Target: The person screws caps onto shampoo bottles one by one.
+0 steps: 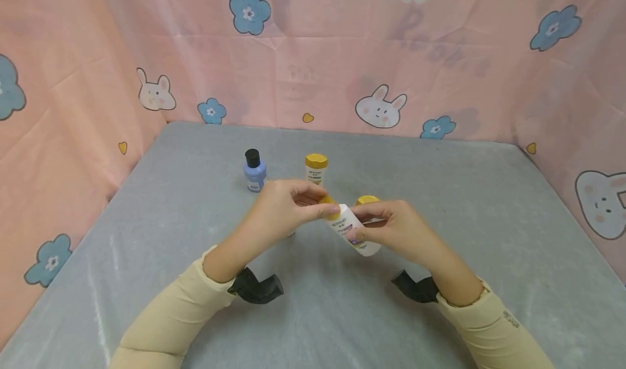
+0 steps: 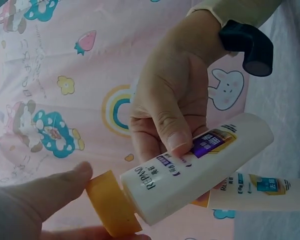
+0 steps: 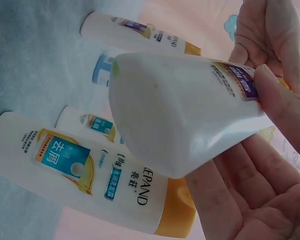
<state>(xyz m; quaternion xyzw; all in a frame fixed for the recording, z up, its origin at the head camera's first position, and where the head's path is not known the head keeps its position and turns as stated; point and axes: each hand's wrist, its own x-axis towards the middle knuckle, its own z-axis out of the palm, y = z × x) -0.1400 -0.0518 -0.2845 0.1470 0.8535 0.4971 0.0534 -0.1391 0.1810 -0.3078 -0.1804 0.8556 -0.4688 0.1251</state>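
My right hand (image 1: 364,223) grips a small white bottle (image 1: 356,233) with a purple label, tilted above the grey table (image 1: 440,184). The thumb lies across the label (image 2: 210,142) and the fingers curl under the body (image 3: 180,110). The fingertips of my left hand (image 1: 318,208) pinch its yellow cap (image 1: 331,210), which also shows at the bottle's neck (image 2: 112,202). Whether the cap is loose or tight I cannot tell.
A second yellow-capped white bottle (image 1: 367,200) with a teal label (image 3: 85,170) stands just behind my hands. Farther back stand another yellow-capped bottle (image 1: 315,168) and a blue bottle with a black cap (image 1: 255,171). Pink cartoon cloth walls (image 1: 313,59) enclose the table.
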